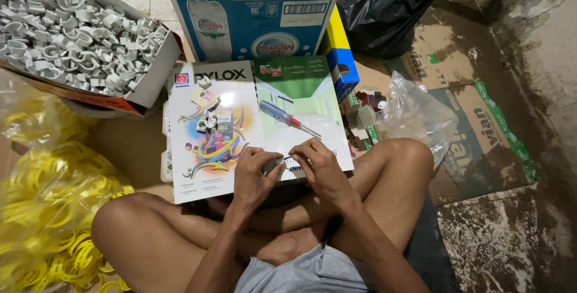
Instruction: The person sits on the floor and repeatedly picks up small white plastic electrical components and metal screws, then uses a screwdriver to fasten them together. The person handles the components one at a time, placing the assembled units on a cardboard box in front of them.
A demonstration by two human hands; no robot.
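My left hand (pixel 255 171) and my right hand (pixel 317 162) meet over the near edge of an open glossy brochure (pixel 216 97) that lies across my crossed legs. Together they pinch a small grey-white plastic part (pixel 278 163) between the fingertips; most of it is hidden by my fingers. A screwdriver (pixel 287 118) with a blue and red handle lies on the brochure just beyond my hands. A few small white plastic clips (pixel 206 122) rest on the brochure's left page.
A cardboard box (pixel 157 73) full of white plastic clips stands at the back left. A blue carton (pixel 252 25) with more white parts is behind the brochure. Clear bags of yellow rings (pixel 42 209) lie left. A black bag (pixel 390 4) and crumpled clear plastic (pixel 418 115) sit right.
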